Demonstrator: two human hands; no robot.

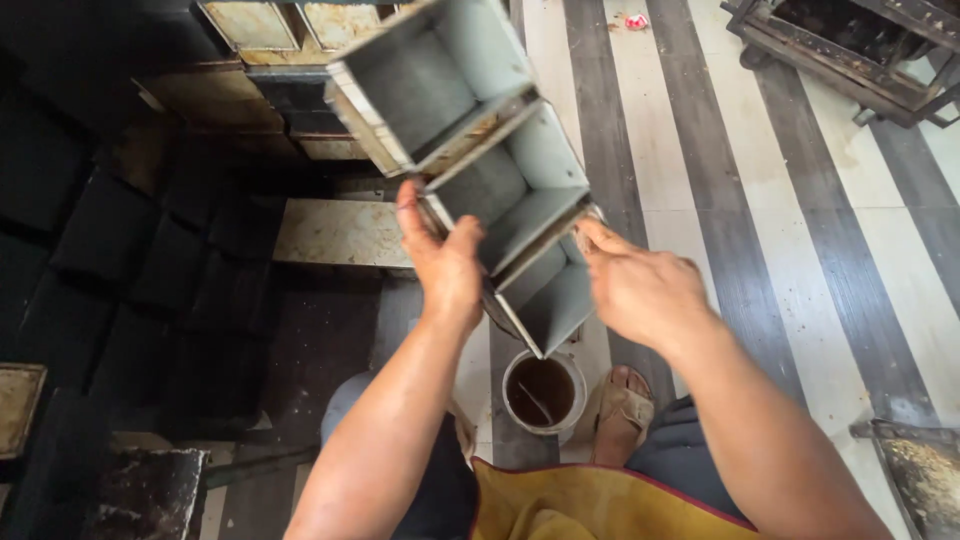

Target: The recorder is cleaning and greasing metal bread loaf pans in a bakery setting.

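Note:
I hold up a grey metal mould (470, 140) of three joined box compartments, tilted so its open faces point toward me. My left hand (440, 262) grips its left edge beside the middle compartment. My right hand (635, 285) holds the right edge near the lowest compartment, fingers pressed on the rim. Below the mould, a small white cup (543, 392) of dark brown liquid with a stick in it stands on the floor between my knees.
Dark stacked metal moulds (150, 260) and rusty trays (270, 30) fill the left side. A striped grey-and-white tile floor (800, 220) runs to the right. A dark metal frame (850, 45) sits at top right. My sandalled foot (620, 410) rests by the cup.

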